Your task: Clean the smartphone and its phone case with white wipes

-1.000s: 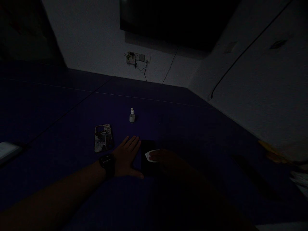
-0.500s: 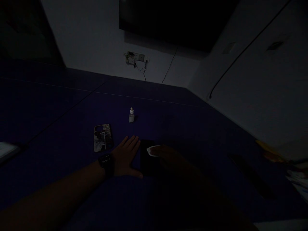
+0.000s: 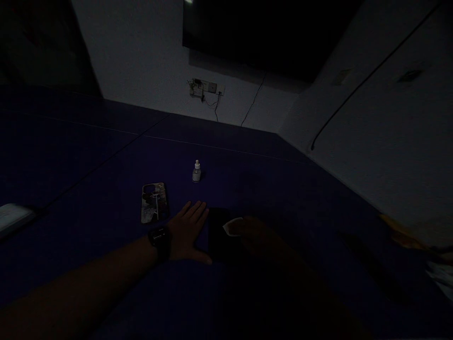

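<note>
Wipe [image 3: 232, 227] shifted right; dim room, blue table [image 3: 106, 156].

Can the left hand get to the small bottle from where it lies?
Probably yes: the left hand lies flat beside the dark phone, and the bottle stands just beyond its fingertips with only bare table between.

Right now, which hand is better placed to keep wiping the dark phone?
Right, likely. The right hand already lies on the dark phone with the white wipe under its fingers. The left hand lies flat on the blue table at the phone's left edge, apparently bracing it.
</note>
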The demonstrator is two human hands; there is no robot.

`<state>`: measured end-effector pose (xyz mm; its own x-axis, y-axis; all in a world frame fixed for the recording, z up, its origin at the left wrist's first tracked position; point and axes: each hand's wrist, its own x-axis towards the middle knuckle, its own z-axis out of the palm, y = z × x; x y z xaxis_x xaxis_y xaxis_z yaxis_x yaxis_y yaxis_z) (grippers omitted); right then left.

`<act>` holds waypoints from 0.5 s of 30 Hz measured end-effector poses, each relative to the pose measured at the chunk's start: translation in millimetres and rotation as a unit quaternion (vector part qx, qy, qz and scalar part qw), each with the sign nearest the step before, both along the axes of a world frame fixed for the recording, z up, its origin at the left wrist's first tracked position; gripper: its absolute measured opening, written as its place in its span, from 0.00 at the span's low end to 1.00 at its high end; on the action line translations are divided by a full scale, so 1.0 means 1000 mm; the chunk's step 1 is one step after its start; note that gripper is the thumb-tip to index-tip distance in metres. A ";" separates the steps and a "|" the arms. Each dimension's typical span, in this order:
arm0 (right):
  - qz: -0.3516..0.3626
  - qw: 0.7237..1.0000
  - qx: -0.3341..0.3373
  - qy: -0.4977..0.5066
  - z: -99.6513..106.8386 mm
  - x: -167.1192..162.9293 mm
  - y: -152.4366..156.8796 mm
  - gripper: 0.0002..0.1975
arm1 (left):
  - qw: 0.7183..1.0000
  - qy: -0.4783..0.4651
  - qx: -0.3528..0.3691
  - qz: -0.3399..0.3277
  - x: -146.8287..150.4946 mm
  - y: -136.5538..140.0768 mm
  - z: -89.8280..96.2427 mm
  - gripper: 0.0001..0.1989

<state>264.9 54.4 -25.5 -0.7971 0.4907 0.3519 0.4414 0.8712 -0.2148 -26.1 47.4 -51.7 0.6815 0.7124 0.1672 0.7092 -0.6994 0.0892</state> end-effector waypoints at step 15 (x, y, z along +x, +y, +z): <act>0.026 0.999 -0.006 -0.024 0.002 -0.022 -0.008 0.22 | 1.000 0.000 -0.013 0.009 0.002 -0.004 0.006 0.61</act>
<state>242.7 46.3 -23.2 -0.8378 0.4516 0.3069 0.4053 0.8910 -0.2047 -24.4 43.7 -45.4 0.6691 0.7284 0.1475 0.7213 -0.6843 0.1072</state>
